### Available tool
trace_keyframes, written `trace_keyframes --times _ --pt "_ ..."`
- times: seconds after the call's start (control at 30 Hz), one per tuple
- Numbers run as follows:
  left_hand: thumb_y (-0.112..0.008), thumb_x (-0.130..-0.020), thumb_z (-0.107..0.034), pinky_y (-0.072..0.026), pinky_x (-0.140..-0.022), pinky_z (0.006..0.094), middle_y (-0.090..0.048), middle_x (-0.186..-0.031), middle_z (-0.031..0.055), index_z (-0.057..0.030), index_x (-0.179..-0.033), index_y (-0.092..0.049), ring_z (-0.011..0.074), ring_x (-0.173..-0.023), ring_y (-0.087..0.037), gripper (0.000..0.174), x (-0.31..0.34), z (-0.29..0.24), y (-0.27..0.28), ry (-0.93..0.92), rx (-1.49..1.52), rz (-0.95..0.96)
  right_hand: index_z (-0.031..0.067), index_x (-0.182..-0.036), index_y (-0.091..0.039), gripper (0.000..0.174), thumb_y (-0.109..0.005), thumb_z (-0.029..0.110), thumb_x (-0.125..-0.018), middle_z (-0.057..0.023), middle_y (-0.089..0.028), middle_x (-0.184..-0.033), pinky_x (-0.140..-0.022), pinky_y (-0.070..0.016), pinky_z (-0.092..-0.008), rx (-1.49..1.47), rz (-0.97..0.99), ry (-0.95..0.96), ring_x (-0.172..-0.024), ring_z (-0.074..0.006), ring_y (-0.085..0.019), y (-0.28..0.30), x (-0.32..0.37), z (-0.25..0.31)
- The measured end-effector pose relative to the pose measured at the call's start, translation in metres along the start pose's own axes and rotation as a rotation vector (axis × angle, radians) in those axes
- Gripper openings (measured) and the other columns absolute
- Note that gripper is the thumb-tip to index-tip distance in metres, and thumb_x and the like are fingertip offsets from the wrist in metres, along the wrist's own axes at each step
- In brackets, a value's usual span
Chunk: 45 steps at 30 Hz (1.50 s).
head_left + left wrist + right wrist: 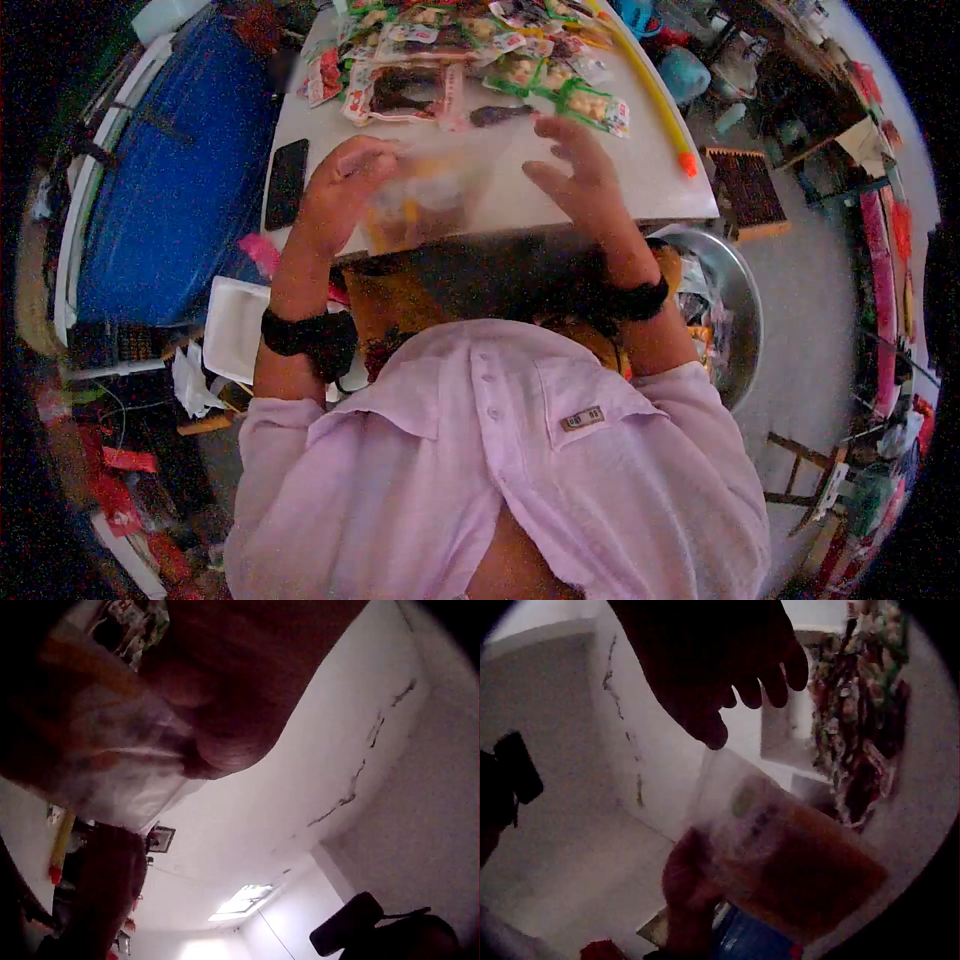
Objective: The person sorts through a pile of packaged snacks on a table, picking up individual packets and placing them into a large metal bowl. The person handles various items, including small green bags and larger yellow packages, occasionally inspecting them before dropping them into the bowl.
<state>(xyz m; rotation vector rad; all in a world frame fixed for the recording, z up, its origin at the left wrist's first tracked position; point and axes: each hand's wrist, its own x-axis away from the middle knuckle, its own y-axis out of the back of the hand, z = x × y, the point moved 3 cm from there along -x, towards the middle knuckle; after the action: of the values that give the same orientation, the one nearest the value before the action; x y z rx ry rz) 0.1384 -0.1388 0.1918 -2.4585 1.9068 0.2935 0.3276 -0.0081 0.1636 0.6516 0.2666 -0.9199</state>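
A clear plastic pouch [415,205] with orange-brown contents, blurred in the head view, hangs at the table's near edge. My left hand [348,185] pinches it by its side edge. Small printing shows on the clear upper part of the pouch [787,862] in the right wrist view. Across from it my right hand [582,178] has its fingers spread and apart from one another. In the right wrist view, the thumb tip of the right hand [727,667] lies right at the pouch's top corner. From the left wrist, the pouch [127,769] spans between both hands.
Several sealed snack packets [410,90] cover the far part of the white table [660,195]. A dark phone [287,183] lies at its left, a yellow tube [650,80] along its right. A metal basin [745,310] with packets stands below right, a white foam box [232,330] below left.
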Motion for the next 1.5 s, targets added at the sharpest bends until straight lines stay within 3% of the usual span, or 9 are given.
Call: trace_keyframes --times 0.27,0.4,0.63,0.83,0.9,1.0,1.2,1.4,1.5 --pt "-0.044 -0.076 -0.007 -0.0363 -0.075 0.0250 -0.052 -0.090 0.0069 -0.0005 -0.085 -0.052 0.0137 -0.084 -0.047 0.014 0.017 -0.008 -0.066 -0.055 -0.157 0.304 0.0029 -0.078 -0.049 0.017 -0.054 0.012 -0.065 -0.0127 -0.051 -0.074 -0.063 -0.0401 -0.0364 0.479 0.652 0.062 -0.073 -0.0282 -0.050 0.006 0.026 0.070" --pt "-0.045 -0.075 -0.010 -0.0348 -0.078 0.0261 -0.051 -0.090 0.0080 -0.0007 -0.090 -0.050 0.0157 -0.086 -0.047 0.018 0.023 0.010 -0.076 0.027 -0.002 0.358 0.0018 -0.069 -0.046 0.009 -0.049 0.010 -0.067 -0.0123 -0.048 -0.064 -0.057 -0.0382 -0.0378 0.346 0.470 0.221 -0.065 -0.0314 -0.047 0.015 0.050 0.058" --pt "-0.047 -0.074 -0.011 -0.0337 -0.078 0.0260 -0.050 -0.088 0.0054 -0.0021 -0.091 -0.048 0.0140 -0.085 -0.045 0.019 0.021 0.089 -0.055 0.279 0.113 0.333 0.0028 -0.090 -0.051 0.020 -0.053 0.011 -0.072 -0.0083 -0.053 -0.077 -0.065 -0.0400 -0.0263 0.343 0.208 -0.223 -0.072 -0.0176 -0.051 0.107 0.097 0.025" --pt "-0.047 -0.074 -0.014 -0.0365 -0.075 0.0275 -0.050 -0.088 0.0068 -0.0037 -0.089 -0.048 0.0172 -0.084 -0.047 0.018 0.055 0.163 -0.072 0.618 -0.139 0.573 0.0013 -0.077 -0.048 0.010 -0.049 0.011 -0.076 0.0026 -0.047 -0.070 -0.060 -0.0365 -0.0209 0.165 -0.226 -0.522 -0.068 -0.0063 -0.042 0.215 0.164 -0.016" --pt "-0.048 -0.074 -0.018 -0.0369 -0.073 0.0270 -0.050 -0.088 0.0067 -0.0038 -0.091 -0.048 0.0165 -0.085 -0.046 0.022 0.064 0.163 -0.082 0.294 -0.490 0.732 0.0013 -0.076 -0.048 0.012 -0.048 0.013 -0.076 0.0028 -0.046 -0.070 -0.060 -0.0364 -0.0213 0.226 -0.287 -0.636 -0.068 -0.0067 -0.042 0.239 0.187 -0.037" --pt "-0.050 -0.073 -0.021 -0.0378 -0.074 0.0278 -0.053 -0.093 0.0099 -0.0011 -0.095 -0.049 0.0189 -0.085 -0.048 0.030 0.087 0.249 -0.070 0.740 -0.497 0.733 0.0005 -0.076 -0.049 0.014 -0.048 0.014 -0.076 -0.0012 -0.049 -0.068 -0.059 -0.0371 -0.0236 0.488 -0.222 -0.764 -0.067 -0.0080 -0.043 0.249 0.222 -0.067" --pt "-0.049 -0.073 -0.021 -0.0384 -0.075 0.0312 -0.053 -0.093 0.0137 -0.0019 -0.091 -0.052 0.0253 -0.086 -0.050 0.027 0.110 0.290 -0.074 0.531 -0.752 0.902 -0.0008 -0.074 -0.051 0.014 -0.050 0.012 -0.071 -0.0121 -0.052 -0.063 -0.053 -0.0387 -0.0296 0.611 -0.318 -0.743 -0.059 -0.0161 -0.049 0.259 0.358 -0.191" --pt "-0.049 -0.073 -0.019 -0.0382 -0.074 0.0321 -0.053 -0.092 0.0143 -0.0012 -0.092 -0.051 0.0263 -0.086 -0.049 0.027 0.114 0.339 -0.060 0.506 -0.659 0.822 0.0040 -0.067 -0.056 0.015 -0.048 0.016 -0.071 -0.0132 -0.055 -0.069 -0.058 -0.0409 -0.0370 1.305 0.304 -0.933 -0.064 -0.0275 -0.053 0.221 0.445 -0.204" --pt "-0.049 -0.073 -0.019 -0.0378 -0.075 0.0319 -0.051 -0.094 0.0155 -0.0010 -0.094 -0.050 0.0268 -0.087 -0.049 0.028 0.106 0.310 -0.071 0.655 -0.634 0.864 0.0036 -0.062 -0.054 0.010 -0.050 0.012 -0.063 -0.0131 -0.052 -0.059 -0.053 -0.0418 -0.0382 1.210 0.296 -0.750 -0.056 -0.0267 -0.053 0.222 0.498 -0.237"
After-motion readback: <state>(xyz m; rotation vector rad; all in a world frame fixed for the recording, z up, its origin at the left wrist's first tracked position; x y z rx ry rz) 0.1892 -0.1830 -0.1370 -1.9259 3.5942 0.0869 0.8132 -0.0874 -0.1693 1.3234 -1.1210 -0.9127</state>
